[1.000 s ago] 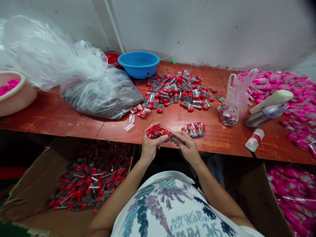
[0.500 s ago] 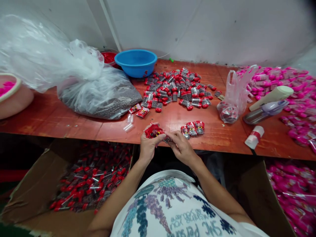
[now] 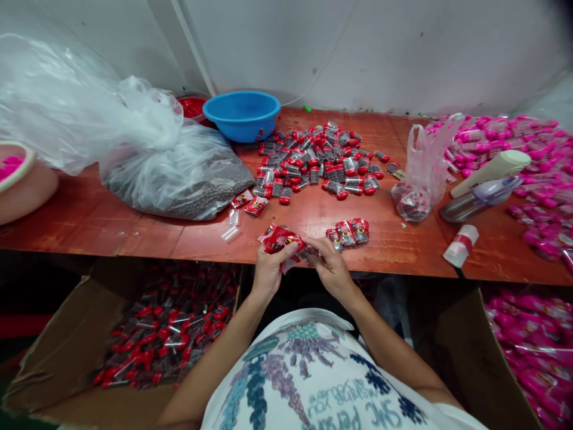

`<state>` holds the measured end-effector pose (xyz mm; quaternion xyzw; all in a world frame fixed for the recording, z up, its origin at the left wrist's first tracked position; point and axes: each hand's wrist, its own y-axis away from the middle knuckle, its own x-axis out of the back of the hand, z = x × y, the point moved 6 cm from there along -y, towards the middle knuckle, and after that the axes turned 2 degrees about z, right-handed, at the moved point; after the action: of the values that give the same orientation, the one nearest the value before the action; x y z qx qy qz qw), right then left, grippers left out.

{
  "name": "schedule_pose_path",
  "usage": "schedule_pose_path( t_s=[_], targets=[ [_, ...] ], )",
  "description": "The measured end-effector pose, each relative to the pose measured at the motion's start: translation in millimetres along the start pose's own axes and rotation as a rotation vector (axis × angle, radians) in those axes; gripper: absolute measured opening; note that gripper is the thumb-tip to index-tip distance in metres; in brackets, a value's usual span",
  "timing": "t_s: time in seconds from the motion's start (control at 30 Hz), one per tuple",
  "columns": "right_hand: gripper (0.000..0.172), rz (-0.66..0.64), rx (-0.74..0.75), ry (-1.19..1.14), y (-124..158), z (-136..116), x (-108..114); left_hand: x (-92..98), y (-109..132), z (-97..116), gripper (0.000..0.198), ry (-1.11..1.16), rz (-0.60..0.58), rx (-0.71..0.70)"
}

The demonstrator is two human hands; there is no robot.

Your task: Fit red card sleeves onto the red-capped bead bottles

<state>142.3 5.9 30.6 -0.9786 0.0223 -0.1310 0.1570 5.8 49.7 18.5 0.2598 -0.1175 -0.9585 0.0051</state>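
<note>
- We hold the red packets [image 3: 281, 239] at the worktop's [image 3: 201, 242] front edge, near its middle, probably so both hands reach them easily.
- Our left hand [image 3: 268, 269] clamps them, thumb across their near side; the printed part shows beyond that thumb.
- Our right hand [image 3: 330, 263] has its fingertips pinched on their right end, beside something dark we cannot make out.
- Three similar packets [image 3: 347, 233] lie near the front edge, perhaps kept apart from the red-capped pile [image 3: 320, 160] farther back.
</note>
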Motion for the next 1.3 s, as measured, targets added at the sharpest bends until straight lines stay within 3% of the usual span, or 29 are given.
schedule_pose_path(
  t_s=[0.23, 0.43, 0.57, 0.7, 0.83, 1.1, 1.3],
  targets=[
    [0.043, 0.057, -0.103, -0.1, 6, 4, -5, -1.2, 4, 2, 0.029, 0.026, 0.084, -0.123],
    [0.04, 0.034, -0.155, -0.145, 6, 6, -5, -3.4, 4, -5, 0.03, 0.009, 0.02, -0.059],
    [0.04, 0.049, -0.246, -0.273, 7, 9, -3, -1.7, 3, 3, 0.034, -0.059, 0.021, -0.062],
    [0.023, 0.05, -0.142, -0.126, 4, -3, 4, -4.3, 4, 9, 0.036, -0.093, 0.001, -0.073],
    [0.024, 0.075, -0.034, -0.033, 3, -14, 10, -1.2, 4, 7, 0.046, -0.137, 0.032, -0.061],
    [0.022, 0.098, -0.201, -0.227, 8, 5, 8, -8.6, 4, 11, 0.054, -0.11, -0.109, -0.04],
    [0.022, 0.159, -0.045, -0.051, 7, -10, 15, -10.3, 4, 7, 0.054, -0.083, -0.071, -0.018]
  ],
)
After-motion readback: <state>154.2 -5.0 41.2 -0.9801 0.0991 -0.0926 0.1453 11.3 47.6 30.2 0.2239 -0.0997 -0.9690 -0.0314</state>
